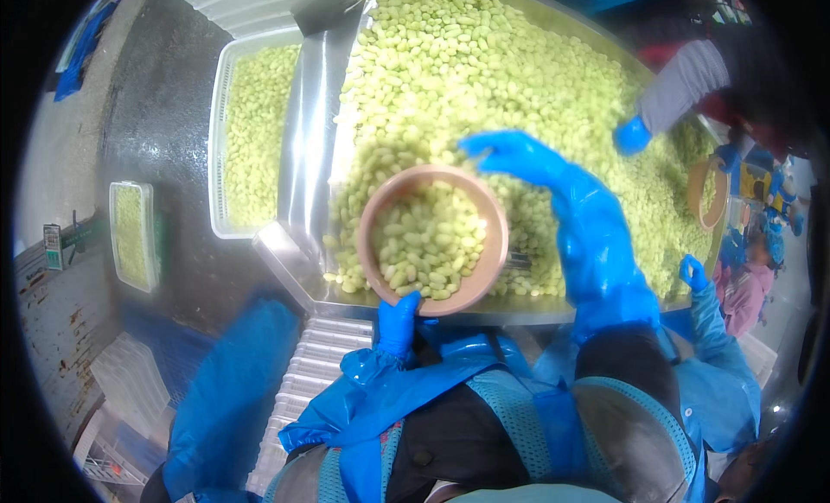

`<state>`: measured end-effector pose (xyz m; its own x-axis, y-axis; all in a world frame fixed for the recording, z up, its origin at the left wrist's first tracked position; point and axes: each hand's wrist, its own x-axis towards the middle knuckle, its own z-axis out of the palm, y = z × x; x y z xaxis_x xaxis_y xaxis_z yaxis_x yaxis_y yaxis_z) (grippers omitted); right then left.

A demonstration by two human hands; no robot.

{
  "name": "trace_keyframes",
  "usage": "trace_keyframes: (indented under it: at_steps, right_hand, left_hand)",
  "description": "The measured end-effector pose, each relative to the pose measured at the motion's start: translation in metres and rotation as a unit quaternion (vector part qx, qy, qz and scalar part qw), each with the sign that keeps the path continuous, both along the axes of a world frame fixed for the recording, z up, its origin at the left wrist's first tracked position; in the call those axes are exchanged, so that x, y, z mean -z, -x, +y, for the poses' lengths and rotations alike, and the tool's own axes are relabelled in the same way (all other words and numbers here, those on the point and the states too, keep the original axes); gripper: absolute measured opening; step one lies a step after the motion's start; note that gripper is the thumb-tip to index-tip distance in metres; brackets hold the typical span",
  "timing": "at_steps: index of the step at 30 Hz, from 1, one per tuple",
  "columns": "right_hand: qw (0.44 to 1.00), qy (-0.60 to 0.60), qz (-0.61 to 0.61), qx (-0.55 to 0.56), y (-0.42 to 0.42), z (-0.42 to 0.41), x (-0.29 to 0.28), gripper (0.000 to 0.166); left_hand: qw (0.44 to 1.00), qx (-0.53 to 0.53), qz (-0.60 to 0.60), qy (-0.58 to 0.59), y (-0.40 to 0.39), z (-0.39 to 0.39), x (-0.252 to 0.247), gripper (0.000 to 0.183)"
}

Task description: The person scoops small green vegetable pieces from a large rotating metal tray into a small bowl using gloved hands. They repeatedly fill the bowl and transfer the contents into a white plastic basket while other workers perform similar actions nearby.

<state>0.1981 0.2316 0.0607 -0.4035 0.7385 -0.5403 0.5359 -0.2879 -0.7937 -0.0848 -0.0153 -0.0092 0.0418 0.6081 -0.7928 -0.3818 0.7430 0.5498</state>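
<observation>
My left hand (pixel 397 321), in a blue glove, grips the near rim of a round pinkish-brown plastic bowl (pixel 496 244). Pale green oval fruits, which look like grapes, lie inside the bowl (pixel 425 240). My right hand (pixel 502 154), also gloved in blue, reaches over the loose green fruits (pixel 447 62) beyond the bowl's right side; it is somewhat blurred, its fingers are apart and nothing shows in them. The fruits cover a large metal sorting table (pixel 538 318), and the bowl is above its near left part. The fingers of my left hand under the bowl are hidden.
A white crate (pixel 217 146) of green fruits stands left of the metal chute (pixel 311 114); a smaller one (pixel 152 237) is farther left. Stacked white crates (pixel 324 360) are below. Co-workers' gloved hands (pixel 632 137) (pixel 694 274) are at the right, near another bowl (pixel 697 192).
</observation>
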Motion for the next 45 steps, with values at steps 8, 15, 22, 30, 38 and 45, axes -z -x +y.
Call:
trace_keyframes:
  at_steps: [8,15,22,30,38,45]
  right_hand:
    - [0.937,-0.294,-0.168,0.088,0.014,0.056,0.084,0.023]
    - [0.968,-0.233,-0.095,-0.009,-0.042,0.072,0.136,0.021]
    - [0.947,-0.211,-0.242,-0.005,0.005,0.067,0.116,0.016]
    - [0.962,-0.094,-0.204,0.156,0.015,0.044,0.109,0.033]
    - [0.954,-0.114,-0.087,0.263,0.005,0.03,0.075,0.027]
    - [0.953,-0.136,-0.075,0.261,-0.05,-0.032,-0.014,0.033]
  left_hand:
    - [0.999,0.008,-0.033,0.033,0.005,0.009,-0.018,0.047]
    - [0.997,0.044,-0.038,0.051,0.002,0.017,-0.027,0.044]
    - [0.996,0.045,-0.05,0.052,0.005,0.022,-0.031,0.048]
    - [0.994,0.056,-0.067,0.066,0.009,0.021,-0.028,0.047]
    - [0.995,0.057,-0.047,0.068,0.006,0.027,-0.037,0.049]
    - [0.995,0.07,-0.045,0.053,0.001,0.023,-0.033,0.05]
